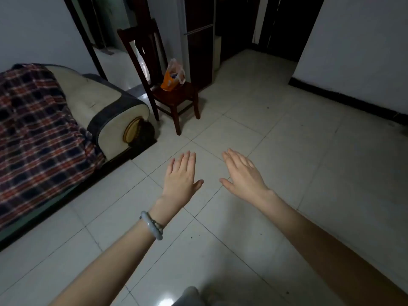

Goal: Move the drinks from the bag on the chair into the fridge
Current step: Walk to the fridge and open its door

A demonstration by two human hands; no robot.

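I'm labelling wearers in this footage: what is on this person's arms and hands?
No sleeves or gloves show. The wrist of the left hand carries a smooth pale grey-green bangle and, beside it, a bracelet of small beads. The right hand and its wrist wear nothing visible.

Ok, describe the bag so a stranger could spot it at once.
Past the plaid-covered sofa stands a dark wooden chair. On its seat sits a small plastic bag, the only thing on it: orange below, clear above.
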